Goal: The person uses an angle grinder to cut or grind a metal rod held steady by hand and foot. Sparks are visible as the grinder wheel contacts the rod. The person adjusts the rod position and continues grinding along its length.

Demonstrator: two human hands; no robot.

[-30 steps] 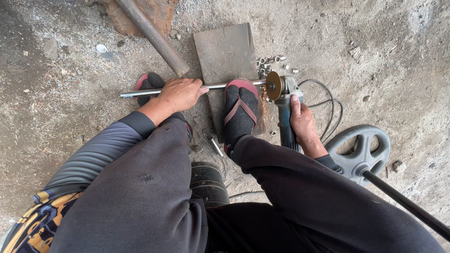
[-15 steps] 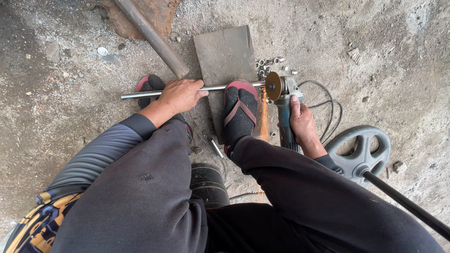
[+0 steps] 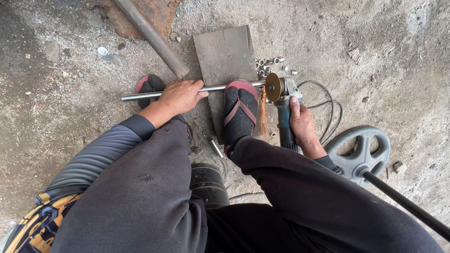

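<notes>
Rod (image 3: 140,96) lies across the floor and over a board (image 3: 225,51), the left hand (image 3: 180,96) closed flat on it, a sandalled foot (image 3: 240,110) pinning it. Right of that, the grinder (image 3: 283,110), gripped in the right hand (image 3: 302,124), bites the rod's end, sparks flying. Cut rings (image 3: 269,63) lie beyond; most of the rod looks uncut.

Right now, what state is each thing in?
Metal rod: lying flat, pinned by left hand and right foot.
Grinder: gripped by right hand, disc at the rod's end, sparks flying.
Short cut pieces: loose on the ground.
Wheel: lying flat.
</notes>
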